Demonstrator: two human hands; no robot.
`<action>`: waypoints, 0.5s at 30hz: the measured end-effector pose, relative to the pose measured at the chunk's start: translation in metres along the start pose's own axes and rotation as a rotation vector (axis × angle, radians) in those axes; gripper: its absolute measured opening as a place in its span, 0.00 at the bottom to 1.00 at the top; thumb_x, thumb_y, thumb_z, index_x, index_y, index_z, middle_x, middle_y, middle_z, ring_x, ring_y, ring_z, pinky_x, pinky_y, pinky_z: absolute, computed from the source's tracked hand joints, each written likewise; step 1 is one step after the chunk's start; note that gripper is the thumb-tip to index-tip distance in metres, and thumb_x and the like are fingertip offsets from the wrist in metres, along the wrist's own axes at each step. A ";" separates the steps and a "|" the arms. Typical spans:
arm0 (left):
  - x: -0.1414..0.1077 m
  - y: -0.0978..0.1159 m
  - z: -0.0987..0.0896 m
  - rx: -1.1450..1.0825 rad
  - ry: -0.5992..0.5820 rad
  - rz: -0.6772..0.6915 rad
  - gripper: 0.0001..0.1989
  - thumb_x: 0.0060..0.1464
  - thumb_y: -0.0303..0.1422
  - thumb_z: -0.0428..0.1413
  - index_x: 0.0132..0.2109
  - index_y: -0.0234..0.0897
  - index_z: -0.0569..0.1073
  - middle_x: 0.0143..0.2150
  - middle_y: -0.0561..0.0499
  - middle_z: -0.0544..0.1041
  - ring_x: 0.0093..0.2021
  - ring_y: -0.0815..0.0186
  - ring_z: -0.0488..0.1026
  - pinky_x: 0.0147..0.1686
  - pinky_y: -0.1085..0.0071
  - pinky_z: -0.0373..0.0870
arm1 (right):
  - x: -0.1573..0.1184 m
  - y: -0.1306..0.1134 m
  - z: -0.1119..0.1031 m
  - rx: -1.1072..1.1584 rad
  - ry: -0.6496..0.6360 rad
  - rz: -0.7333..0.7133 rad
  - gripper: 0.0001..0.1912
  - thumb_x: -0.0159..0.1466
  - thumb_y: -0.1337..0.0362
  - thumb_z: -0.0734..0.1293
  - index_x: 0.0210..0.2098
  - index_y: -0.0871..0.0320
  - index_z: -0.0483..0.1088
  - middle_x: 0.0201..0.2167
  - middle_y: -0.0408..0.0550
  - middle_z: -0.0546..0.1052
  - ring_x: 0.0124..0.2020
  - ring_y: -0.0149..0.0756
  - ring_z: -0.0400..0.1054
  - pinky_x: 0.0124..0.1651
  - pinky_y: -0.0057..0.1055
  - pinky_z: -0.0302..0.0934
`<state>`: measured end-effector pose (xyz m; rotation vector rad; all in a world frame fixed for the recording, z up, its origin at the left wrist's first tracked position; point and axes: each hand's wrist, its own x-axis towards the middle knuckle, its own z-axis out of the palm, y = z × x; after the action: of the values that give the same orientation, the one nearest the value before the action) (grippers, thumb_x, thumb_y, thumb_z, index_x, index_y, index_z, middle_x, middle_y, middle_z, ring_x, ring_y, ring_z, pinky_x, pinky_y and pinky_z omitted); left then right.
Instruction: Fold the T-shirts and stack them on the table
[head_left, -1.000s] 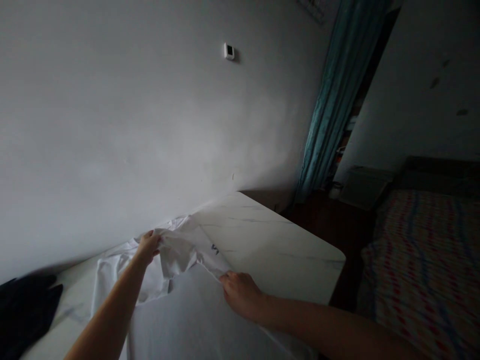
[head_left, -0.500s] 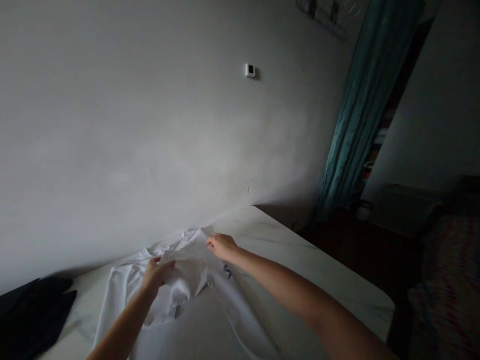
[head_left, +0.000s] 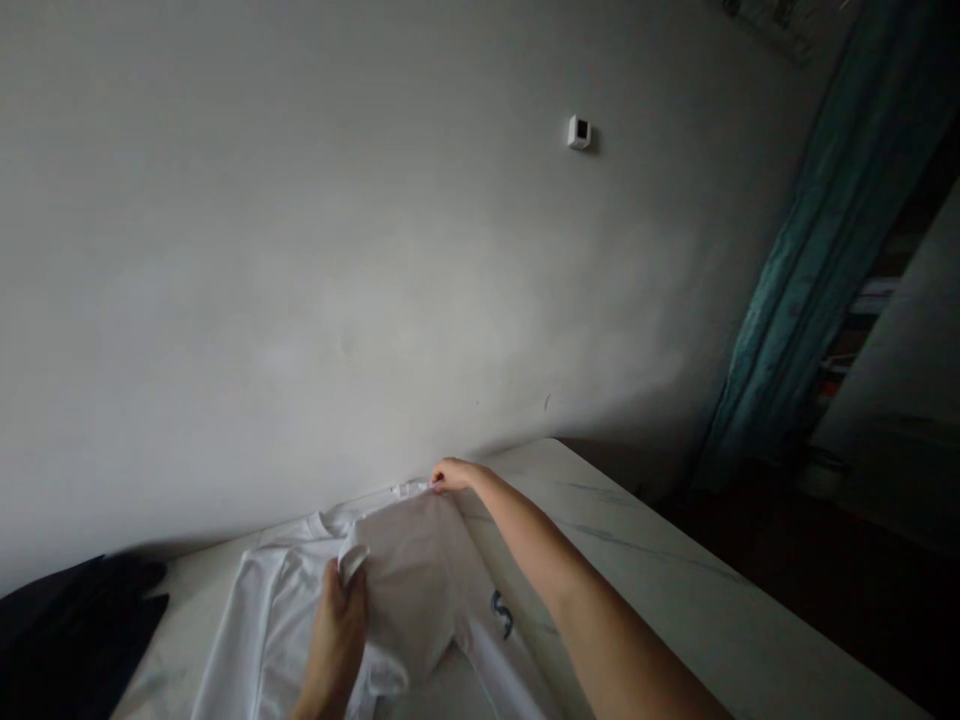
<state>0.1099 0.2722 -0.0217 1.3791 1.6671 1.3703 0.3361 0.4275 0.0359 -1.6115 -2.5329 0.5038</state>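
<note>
One plain gray-white wall across most of the view, softly shaded, with a short dark scuff low down. Along its base, a table with a white, gray-veined, marble-look top. At the far right, a teal curtain, slanted in the view, with dim items beyond, too dark to name. On the table, close to the wall, a white long-sleeved shirt, in loose folds on the left and stretched flatter between both hands, with one sleeve down the right side toward the bottom of the view. At the left, on the same table and apart from the shirt, a heap of black cloth. At the top right edge, a wire rack, cut off and blurred. Nearer the middle, a left hand closed on a bunched fold of the shirt, thumb and fingers around the fabric. Farther off, a right hand with fingertips pinched on the shirt's far edge, near the wall. High on the wall, a small white device with a dark screen. On the right sleeve, a dark curved print.
</note>
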 end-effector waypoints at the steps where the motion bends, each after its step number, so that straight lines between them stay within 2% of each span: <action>1: 0.003 0.004 0.001 0.023 0.009 0.027 0.18 0.52 0.49 0.50 0.42 0.40 0.69 0.39 0.47 0.79 0.44 0.55 0.76 0.40 0.63 0.74 | 0.001 0.003 0.000 0.004 -0.010 0.010 0.11 0.70 0.62 0.64 0.43 0.63 0.73 0.45 0.44 0.75 0.45 0.40 0.72 0.49 0.36 0.67; 4: 0.017 0.010 0.000 0.108 -0.002 0.054 0.11 0.54 0.41 0.47 0.40 0.41 0.66 0.38 0.45 0.78 0.43 0.54 0.77 0.41 0.62 0.72 | 0.000 0.009 0.002 0.014 -0.013 0.038 0.13 0.72 0.63 0.60 0.44 0.64 0.73 0.46 0.44 0.74 0.46 0.40 0.71 0.50 0.35 0.66; 8: 0.033 0.003 -0.011 0.262 -0.011 0.028 0.07 0.52 0.33 0.47 0.40 0.43 0.64 0.33 0.46 0.78 0.39 0.52 0.78 0.39 0.62 0.71 | -0.003 0.008 0.010 0.022 0.031 0.059 0.13 0.70 0.60 0.63 0.47 0.63 0.72 0.47 0.46 0.74 0.46 0.42 0.71 0.49 0.39 0.67; 15: 0.035 -0.017 -0.032 0.449 -0.069 0.105 0.06 0.54 0.33 0.45 0.40 0.44 0.63 0.33 0.46 0.79 0.37 0.52 0.79 0.35 0.64 0.70 | -0.009 -0.002 0.016 0.017 0.133 0.108 0.11 0.69 0.61 0.64 0.46 0.62 0.72 0.46 0.47 0.75 0.45 0.40 0.72 0.49 0.39 0.68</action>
<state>0.0646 0.2944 -0.0219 1.7600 1.9568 1.0224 0.3344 0.4151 0.0223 -1.7217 -2.3505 0.4128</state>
